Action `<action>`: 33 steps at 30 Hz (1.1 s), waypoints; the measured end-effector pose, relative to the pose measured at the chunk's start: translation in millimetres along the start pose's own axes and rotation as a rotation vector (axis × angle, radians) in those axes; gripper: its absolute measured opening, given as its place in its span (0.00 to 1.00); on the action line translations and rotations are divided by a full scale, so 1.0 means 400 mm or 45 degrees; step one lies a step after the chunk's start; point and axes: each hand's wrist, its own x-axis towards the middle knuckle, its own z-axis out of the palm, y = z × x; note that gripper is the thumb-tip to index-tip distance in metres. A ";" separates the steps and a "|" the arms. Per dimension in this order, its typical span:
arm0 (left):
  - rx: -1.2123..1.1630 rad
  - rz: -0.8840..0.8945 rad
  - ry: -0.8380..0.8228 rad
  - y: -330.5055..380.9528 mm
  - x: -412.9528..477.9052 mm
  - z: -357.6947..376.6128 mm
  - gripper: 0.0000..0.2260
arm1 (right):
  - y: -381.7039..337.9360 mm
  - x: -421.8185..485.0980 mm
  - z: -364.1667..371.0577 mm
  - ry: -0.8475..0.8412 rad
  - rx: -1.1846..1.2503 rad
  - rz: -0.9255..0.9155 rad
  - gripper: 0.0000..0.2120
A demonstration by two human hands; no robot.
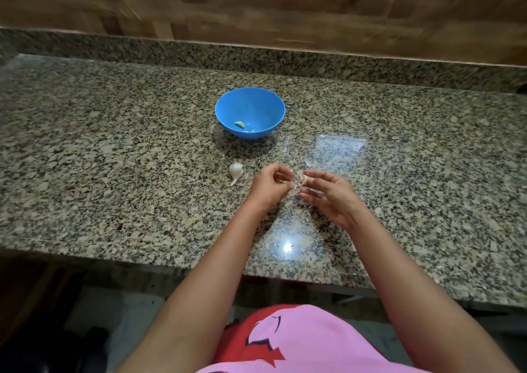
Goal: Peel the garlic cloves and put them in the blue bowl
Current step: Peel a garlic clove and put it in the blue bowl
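A blue bowl [250,99] stands on the granite counter with two peeled cloves [240,124] lying in its bottom. Nearer to me, left of my hands, lies the rest of a garlic bulb [235,171] with its stem pointing toward me. My left hand [271,186] and my right hand [328,194] meet just above the counter. Between their fingertips is a small garlic clove [301,178] with papery skin hanging from it. My right fingers pinch the clove. My left fingers pinch the loose skin beside it.
The speckled granite counter [114,156] runs left and right, with a raised granite lip and a wooden wall behind it. Its front edge is close to my body. Small bits of skin [309,164] lie on the counter by my hands.
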 end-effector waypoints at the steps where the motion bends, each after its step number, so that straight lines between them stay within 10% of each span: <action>1: -0.061 0.001 -0.036 0.006 -0.003 0.003 0.06 | 0.001 0.000 0.001 -0.007 -0.005 0.005 0.06; 33: -0.815 -0.254 0.033 0.012 -0.018 0.010 0.01 | -0.003 -0.007 0.026 0.029 -0.361 -0.206 0.02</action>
